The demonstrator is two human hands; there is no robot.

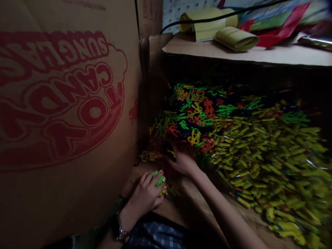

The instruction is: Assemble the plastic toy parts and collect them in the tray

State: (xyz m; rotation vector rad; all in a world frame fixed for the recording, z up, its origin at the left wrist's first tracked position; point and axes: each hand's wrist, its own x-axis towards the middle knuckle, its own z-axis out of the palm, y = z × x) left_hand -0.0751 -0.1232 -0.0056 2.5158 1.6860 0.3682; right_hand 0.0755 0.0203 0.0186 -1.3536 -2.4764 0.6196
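packing workshop | toy-candy carton [64, 103] | heaped plastic pieces [259, 148]

A left hand [146, 193] gripped green plastic pieces [158, 180] while the right hand [183, 160] reached into a multicoloured heap [233, 138] beside a cardboard box [67, 103].

cardboard box [64, 114] reading "TOY CANDY", calendar [176, 10] numbers
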